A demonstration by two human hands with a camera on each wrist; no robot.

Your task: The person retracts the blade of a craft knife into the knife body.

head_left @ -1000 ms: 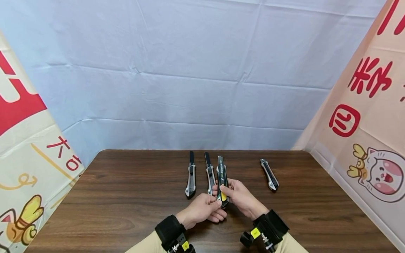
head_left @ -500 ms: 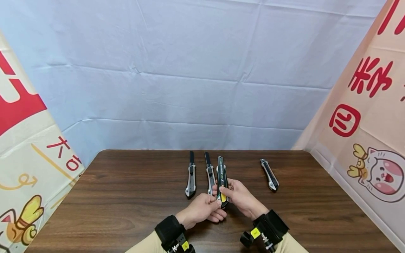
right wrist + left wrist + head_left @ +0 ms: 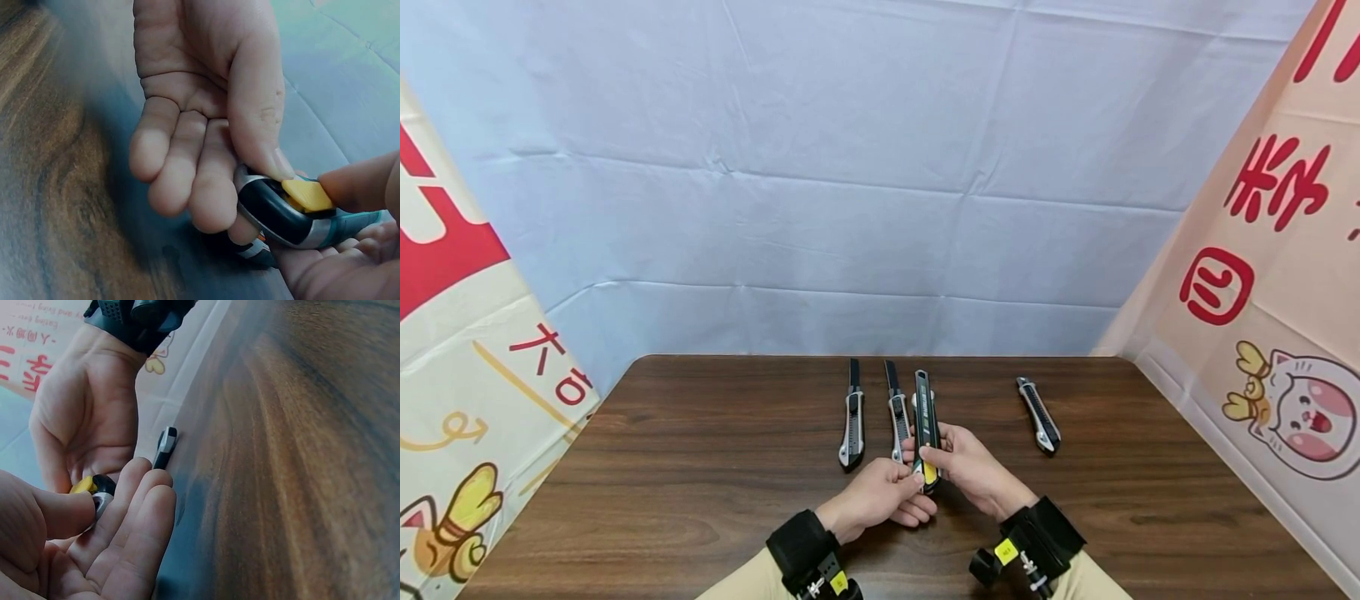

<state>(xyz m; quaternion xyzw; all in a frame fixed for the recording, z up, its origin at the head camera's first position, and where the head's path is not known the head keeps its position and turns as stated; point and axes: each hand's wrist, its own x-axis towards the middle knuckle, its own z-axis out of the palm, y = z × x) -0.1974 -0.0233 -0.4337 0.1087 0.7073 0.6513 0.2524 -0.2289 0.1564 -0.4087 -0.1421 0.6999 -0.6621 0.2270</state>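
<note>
Both hands hold a utility knife [image 3: 927, 408] with a dark green and black body, pointing away over the table. My left hand [image 3: 880, 498] pinches its near end between thumb and fingers. On the other side, my right hand [image 3: 973, 468] grips the body, its thumb at the yellow slider [image 3: 309, 195]. In the left wrist view the knife's yellow slider [image 3: 82, 485] shows just past the left thumb. Another knife [image 3: 256, 251] lies beneath the held one, mostly hidden. Two silver-and-black utility knives, one at left [image 3: 852, 421] and one closer [image 3: 898, 412], lie with dark blades extended.
A further utility knife [image 3: 1039, 417] lies tilted toward the right of the brown wooden table [image 3: 715, 433], no blade showing. A pale blue cloth [image 3: 850, 167] hangs behind the table. Printed banners stand at left [image 3: 445, 358] and right [image 3: 1247, 400].
The held knife has tilted very slightly between the hands, and its upper face looks darker. Both hands stay nearly in place, and the knives on the table have not moved.
</note>
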